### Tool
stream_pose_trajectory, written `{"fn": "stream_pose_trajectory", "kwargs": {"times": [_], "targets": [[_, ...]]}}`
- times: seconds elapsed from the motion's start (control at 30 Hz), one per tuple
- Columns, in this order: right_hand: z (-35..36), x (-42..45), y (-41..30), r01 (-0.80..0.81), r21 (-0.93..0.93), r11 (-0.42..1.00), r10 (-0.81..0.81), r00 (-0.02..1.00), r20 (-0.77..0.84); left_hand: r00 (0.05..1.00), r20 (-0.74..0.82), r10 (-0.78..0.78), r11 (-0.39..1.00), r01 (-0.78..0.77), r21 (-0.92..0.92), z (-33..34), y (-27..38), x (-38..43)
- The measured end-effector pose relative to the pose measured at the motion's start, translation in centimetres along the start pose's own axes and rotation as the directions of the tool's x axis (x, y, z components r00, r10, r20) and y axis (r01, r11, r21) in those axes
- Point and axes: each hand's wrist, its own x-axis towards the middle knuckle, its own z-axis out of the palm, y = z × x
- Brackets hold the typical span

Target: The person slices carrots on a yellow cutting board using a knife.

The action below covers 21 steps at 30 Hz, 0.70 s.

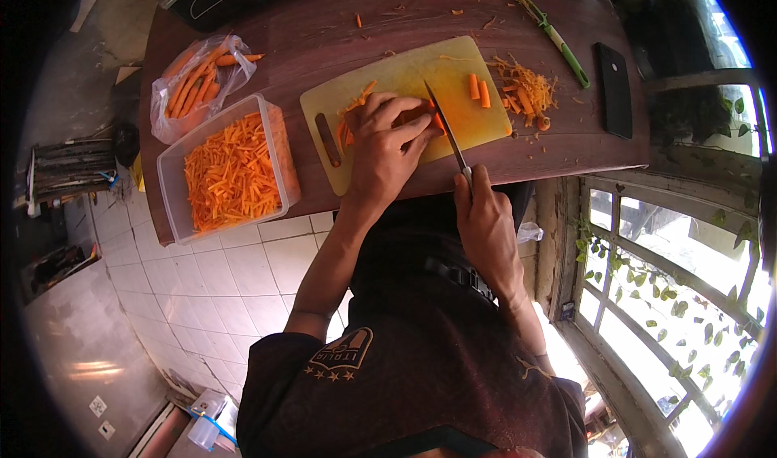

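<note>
My left hand (388,133) presses carrot pieces (438,124) onto a yellowish cutting board (394,69), its fingertips close to the blade. My right hand (482,209) is closed around the light handle of a kitchen knife (448,124), whose blade stands at the right end of those pieces. The fingers partly hide the carrot under them. Thin carrot strips (358,103) lie on the board left of my left hand. Two short carrot sticks (479,91) rest near the board's right end. A heap of peelings and carrot ends (528,91) lies just beyond that end.
At the left of the wooden table (291,33) stand a clear plastic container (164,179) of cut carrot strips and a plastic bag (162,109) of whole carrots. A green-and-white peeler (561,48) and a black phone (614,91) lie at the right. Windows are beyond.
</note>
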Motion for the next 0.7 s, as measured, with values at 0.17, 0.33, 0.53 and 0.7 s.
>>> {"fn": "stream_pose_trajectory", "kwargs": {"times": [0.17,0.33,0.53,0.7], "targets": [[0.3,0.0,0.2,0.029,-0.119,0.992,-0.034,0.999,-0.037,1.0,0.012,0.001,1.0,-0.001,-0.012,0.2,-0.1,0.1],[0.3,-0.1,-0.6,-0.023,-0.223,0.975,0.023,1.0,0.0,0.999,0.034,0.033,0.999,-0.033,-0.003,0.1,-0.2,-0.2],[-0.2,0.3,-0.8,-0.052,-0.198,0.979,0.063,0.997,0.049,0.998,0.038,0.045,0.999,-0.045,-0.007,-0.1,-0.2,-0.2],[0.1,1.1,-0.6,-0.045,-0.254,0.966,0.06,0.997,0.051,0.997,0.076,0.032,1.0,-0.031,-0.003,0.1,-0.1,-0.1]]}}
